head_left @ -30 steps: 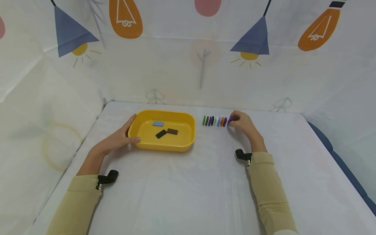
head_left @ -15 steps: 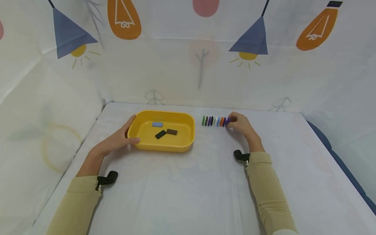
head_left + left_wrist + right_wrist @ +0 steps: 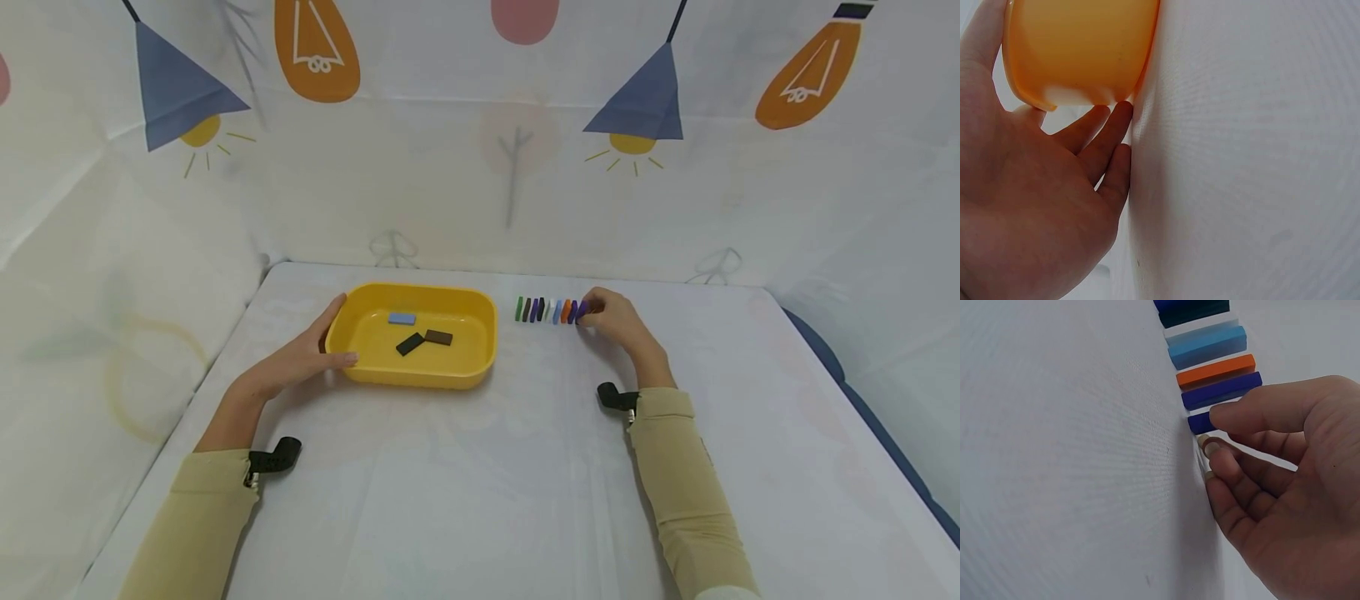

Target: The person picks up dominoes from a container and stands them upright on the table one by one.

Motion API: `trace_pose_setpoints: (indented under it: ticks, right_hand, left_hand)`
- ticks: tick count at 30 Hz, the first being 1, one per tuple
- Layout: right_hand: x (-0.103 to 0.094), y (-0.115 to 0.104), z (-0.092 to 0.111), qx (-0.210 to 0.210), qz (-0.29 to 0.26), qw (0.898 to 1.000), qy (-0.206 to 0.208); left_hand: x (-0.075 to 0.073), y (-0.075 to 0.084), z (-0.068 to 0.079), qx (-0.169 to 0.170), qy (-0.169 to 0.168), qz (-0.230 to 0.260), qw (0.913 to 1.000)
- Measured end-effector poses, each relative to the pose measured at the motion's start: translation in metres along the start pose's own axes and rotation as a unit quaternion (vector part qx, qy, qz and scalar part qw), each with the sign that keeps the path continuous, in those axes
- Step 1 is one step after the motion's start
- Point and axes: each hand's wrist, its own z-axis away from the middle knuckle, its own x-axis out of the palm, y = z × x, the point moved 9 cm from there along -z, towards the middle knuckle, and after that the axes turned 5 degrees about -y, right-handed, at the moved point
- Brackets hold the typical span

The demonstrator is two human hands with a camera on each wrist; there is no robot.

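Note:
My left hand (image 3: 303,354) holds the left end of a yellow plastic tray (image 3: 416,377), thumb at the front corner and fingers along its end. In the left wrist view the fingertips touch the tray's wall (image 3: 1085,56) near the table. Inside the tray lie a light blue domino (image 3: 402,318), a black domino (image 3: 410,343) and a brown domino (image 3: 438,337). My right hand (image 3: 618,323) pinches a purple domino (image 3: 1201,423) standing at the right end of a row. Beside it, slightly apart, stands another purple domino (image 3: 1222,390); the fingers partly hide the pinched one.
The row runs left from my right hand: an orange domino (image 3: 1216,371), a light blue domino (image 3: 1207,347), then white, black, purple, brown and a green domino (image 3: 518,309). All stand on the white-covered table (image 3: 465,475), near the printed cloth backdrop (image 3: 450,200).
My right hand has moved slightly left, bringing the purple domino close to the row's end, where it now stands. The left hand and tray have stayed in place.

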Motion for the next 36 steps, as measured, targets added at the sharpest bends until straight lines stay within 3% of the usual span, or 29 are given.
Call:
trace_pose_setpoints:
  ticks: [25, 29, 36]
  right_hand:
    - [-0.004, 0.000, 0.008, -0.002, -0.021, 1.000, -0.022]
    - [-0.008, -0.003, 0.011, -0.014, -0.022, 1.000, -0.006]
    - [-0.025, -0.009, 0.014, -0.025, -0.015, 0.998, 0.061]
  left_hand:
    - [0.001, -0.002, 0.000, -0.005, -0.002, -0.004, 1.0000]
    - [0.001, -0.001, 0.001, -0.004, -0.002, -0.002, 1.0000]
    - [0.000, 0.003, 0.004, 0.000, -0.005, -0.005, 1.0000]
